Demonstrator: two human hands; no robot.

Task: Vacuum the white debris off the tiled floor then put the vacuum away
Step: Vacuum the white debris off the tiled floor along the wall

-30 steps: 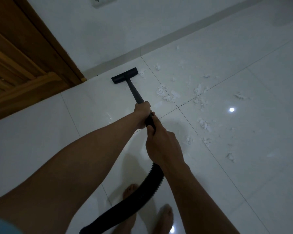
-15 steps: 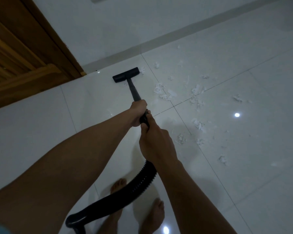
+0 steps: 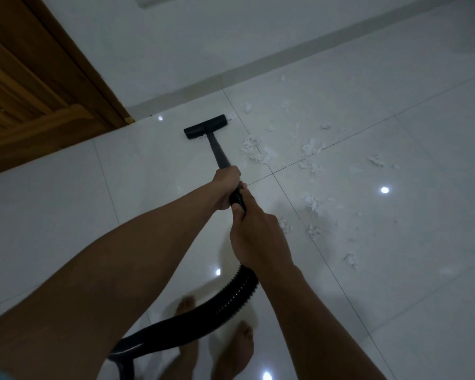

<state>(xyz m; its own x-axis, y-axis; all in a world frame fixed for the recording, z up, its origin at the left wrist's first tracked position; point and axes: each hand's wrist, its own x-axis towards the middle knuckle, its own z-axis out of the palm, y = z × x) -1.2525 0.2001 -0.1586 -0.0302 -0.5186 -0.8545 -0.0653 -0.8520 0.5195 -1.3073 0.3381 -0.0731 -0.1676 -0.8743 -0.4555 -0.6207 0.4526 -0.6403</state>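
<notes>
A black vacuum floor head rests flat on the white tiled floor, near the wall. Its black wand runs back to my hands. My left hand grips the wand's upper end. Just behind it my right hand grips the ribbed black hose, which curves down past my bare feet. White debris lies scattered to the right of the head, with more scraps further right and nearer me.
A brown wooden door and frame fill the upper left. A white wall with a grey skirting runs along the back. My bare feet stand at the bottom centre beside the hose.
The floor head has slid a little forward, closer to the wall, with both hands still on the wand and hose. The view has shifted slightly.
</notes>
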